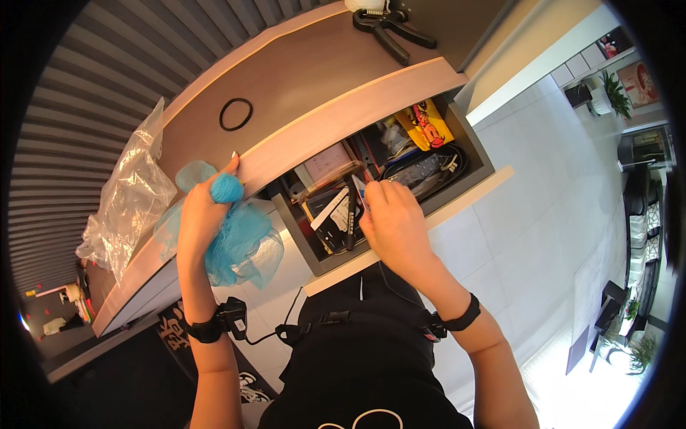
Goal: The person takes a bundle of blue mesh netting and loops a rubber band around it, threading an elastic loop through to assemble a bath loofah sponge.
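My left hand (204, 214) is closed round a bunch of light blue mesh netting (246, 247) at the edge of the cabinet top. A rounded lump of it bulges by my thumb, and loose folds hang below the edge. My right hand (393, 218) reaches into an open drawer (314, 269), its fingers closed. Beside the fingertips shows a small white, blue and red piece, and I cannot make out what they hold. Left of that hand lie a black pen-like stick (351, 218) and a white strip (329, 208), among dark flat items.
On the cabinet top (286, 93) are a black ring (236, 114), a clear plastic bag (136, 189) at the left and a black hand grip trainer (393, 34) at the back. The drawer also holds a yellow packet (427, 127) and a coiled black cable (457, 159).
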A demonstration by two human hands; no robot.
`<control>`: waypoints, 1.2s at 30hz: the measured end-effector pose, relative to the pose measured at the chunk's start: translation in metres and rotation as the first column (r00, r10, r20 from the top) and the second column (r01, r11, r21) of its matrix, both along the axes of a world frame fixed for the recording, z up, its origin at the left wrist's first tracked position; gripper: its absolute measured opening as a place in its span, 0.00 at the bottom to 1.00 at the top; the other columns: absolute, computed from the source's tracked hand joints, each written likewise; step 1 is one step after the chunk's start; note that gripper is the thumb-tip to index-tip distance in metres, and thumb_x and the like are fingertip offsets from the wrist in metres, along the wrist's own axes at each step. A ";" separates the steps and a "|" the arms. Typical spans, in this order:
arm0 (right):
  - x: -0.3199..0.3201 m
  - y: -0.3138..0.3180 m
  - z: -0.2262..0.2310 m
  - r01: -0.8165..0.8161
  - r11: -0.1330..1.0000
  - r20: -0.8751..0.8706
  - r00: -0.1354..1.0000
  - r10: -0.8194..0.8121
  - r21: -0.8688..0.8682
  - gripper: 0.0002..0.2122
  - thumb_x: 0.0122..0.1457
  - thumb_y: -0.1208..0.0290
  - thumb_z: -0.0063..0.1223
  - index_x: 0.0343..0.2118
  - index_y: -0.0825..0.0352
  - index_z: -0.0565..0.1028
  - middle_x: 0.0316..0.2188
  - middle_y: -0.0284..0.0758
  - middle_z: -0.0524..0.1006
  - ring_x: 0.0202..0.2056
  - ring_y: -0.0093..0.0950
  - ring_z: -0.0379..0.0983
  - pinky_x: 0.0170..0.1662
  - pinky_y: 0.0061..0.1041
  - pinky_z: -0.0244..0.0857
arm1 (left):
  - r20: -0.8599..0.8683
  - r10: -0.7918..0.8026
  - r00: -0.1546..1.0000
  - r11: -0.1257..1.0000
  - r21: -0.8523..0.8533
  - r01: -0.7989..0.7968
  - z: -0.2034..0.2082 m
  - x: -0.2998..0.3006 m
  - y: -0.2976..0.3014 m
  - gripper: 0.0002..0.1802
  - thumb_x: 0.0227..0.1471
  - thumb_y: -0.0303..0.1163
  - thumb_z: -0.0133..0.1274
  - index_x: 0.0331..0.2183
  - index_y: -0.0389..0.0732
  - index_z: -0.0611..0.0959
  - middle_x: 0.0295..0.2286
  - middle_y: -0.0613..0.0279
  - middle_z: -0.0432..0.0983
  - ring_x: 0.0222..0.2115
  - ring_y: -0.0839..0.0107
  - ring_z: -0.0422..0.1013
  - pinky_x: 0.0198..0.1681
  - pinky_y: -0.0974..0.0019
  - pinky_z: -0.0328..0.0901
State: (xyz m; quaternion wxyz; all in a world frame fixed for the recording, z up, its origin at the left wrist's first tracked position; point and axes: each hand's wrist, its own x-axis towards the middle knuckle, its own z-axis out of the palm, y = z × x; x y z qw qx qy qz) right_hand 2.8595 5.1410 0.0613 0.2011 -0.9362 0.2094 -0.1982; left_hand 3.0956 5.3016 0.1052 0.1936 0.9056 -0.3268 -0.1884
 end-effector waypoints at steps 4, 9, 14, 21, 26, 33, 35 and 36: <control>0.011 0.013 0.001 -0.019 0.996 -0.080 0.996 0.026 0.092 0.12 0.44 0.76 0.56 0.30 0.69 0.65 0.21 0.39 0.68 0.29 0.38 0.70 0.33 0.33 0.64 | -0.026 -0.019 0.999 0.997 -0.074 0.017 -0.007 0.003 0.003 0.31 0.42 0.26 0.51 0.51 0.57 0.74 0.23 0.52 0.73 0.25 0.65 0.70 0.36 0.67 0.63; 0.012 0.021 0.011 -0.245 0.929 -0.013 0.966 0.258 0.278 0.29 0.44 0.61 0.64 0.47 0.67 0.65 0.37 0.44 0.68 0.35 0.41 0.71 0.37 0.33 0.67 | -0.055 0.015 0.998 0.996 -0.089 -0.020 -0.006 0.001 0.002 0.31 0.43 0.27 0.51 0.51 0.57 0.73 0.24 0.56 0.73 0.25 0.70 0.69 0.36 0.69 0.63; 0.010 0.016 0.005 -0.315 0.945 -0.125 0.938 0.324 0.089 0.37 0.41 0.62 0.66 0.56 0.60 0.60 0.42 0.41 0.66 0.39 0.39 0.70 0.41 0.34 0.66 | -0.030 0.010 0.999 0.997 -0.078 -0.012 -0.004 -0.002 0.001 0.30 0.43 0.27 0.51 0.51 0.58 0.73 0.24 0.57 0.74 0.25 0.71 0.69 0.36 0.70 0.63; 0.012 0.014 0.002 -0.304 0.933 -0.226 0.912 0.344 0.193 0.34 0.44 0.59 0.63 0.55 0.63 0.63 0.46 0.42 0.68 0.39 0.38 0.72 0.43 0.32 0.66 | -0.050 0.015 0.999 0.995 -0.094 -0.019 -0.007 -0.001 0.002 0.31 0.42 0.26 0.51 0.52 0.58 0.73 0.24 0.57 0.74 0.26 0.69 0.70 0.36 0.69 0.63; 0.012 0.006 0.001 -0.302 0.931 -0.104 0.939 0.328 0.204 0.35 0.44 0.56 0.62 0.55 0.65 0.62 0.52 0.42 0.65 0.43 0.39 0.71 0.46 0.33 0.65 | -0.015 -0.004 1.000 0.994 -0.110 0.002 -0.008 0.001 0.005 0.31 0.42 0.27 0.50 0.52 0.58 0.73 0.25 0.54 0.74 0.26 0.64 0.71 0.37 0.68 0.63; 0.017 -0.011 0.005 -0.361 0.854 -0.172 0.878 0.447 0.374 0.27 0.45 0.62 0.61 0.48 0.67 0.66 0.46 0.39 0.68 0.40 0.37 0.71 0.42 0.33 0.66 | 0.000 0.003 1.000 0.999 -0.041 -0.003 -0.006 0.000 0.004 0.32 0.42 0.27 0.51 0.52 0.60 0.72 0.25 0.50 0.74 0.27 0.58 0.71 0.37 0.64 0.64; 0.017 -0.009 0.004 -0.359 0.860 -0.152 0.888 0.434 0.362 0.22 0.45 0.64 0.60 0.43 0.66 0.68 0.42 0.38 0.68 0.36 0.38 0.72 0.39 0.34 0.67 | 0.013 0.005 1.000 1.000 -0.030 -0.004 -0.006 0.001 0.005 0.32 0.42 0.27 0.51 0.52 0.60 0.72 0.25 0.49 0.74 0.28 0.57 0.72 0.37 0.64 0.64; 0.016 -0.006 0.002 -0.347 0.876 -0.151 0.898 0.414 0.335 0.24 0.45 0.64 0.59 0.45 0.65 0.67 0.44 0.39 0.68 0.35 0.38 0.73 0.38 0.33 0.68 | 0.006 0.004 1.000 1.000 -0.027 -0.004 -0.007 0.002 0.005 0.32 0.42 0.28 0.52 0.52 0.60 0.72 0.25 0.49 0.74 0.28 0.56 0.72 0.37 0.63 0.64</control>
